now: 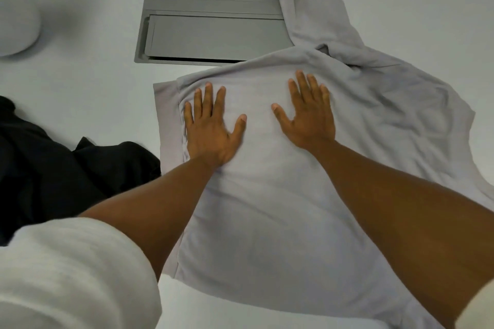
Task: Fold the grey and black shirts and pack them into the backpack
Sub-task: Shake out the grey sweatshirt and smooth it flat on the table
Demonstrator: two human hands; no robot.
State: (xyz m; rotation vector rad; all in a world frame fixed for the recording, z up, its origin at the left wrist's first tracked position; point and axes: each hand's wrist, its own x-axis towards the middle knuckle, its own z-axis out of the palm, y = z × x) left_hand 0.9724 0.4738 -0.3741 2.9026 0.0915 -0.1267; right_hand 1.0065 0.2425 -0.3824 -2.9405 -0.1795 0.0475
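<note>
The grey shirt lies spread on the white table, its ribbed hem to the left and one long sleeve trailing up to the far right. My left hand presses flat on it near the hem, fingers straight and spread. My right hand presses flat beside it, a palm's width to the right, fingers also straight. The black shirt sits crumpled at the left edge, apart from both hands. No backpack is in view.
A grey recessed panel with two lids is set into the white table beyond the shirt; the grey sleeve's cuff lies on its far corner. A white rounded object stands at far left.
</note>
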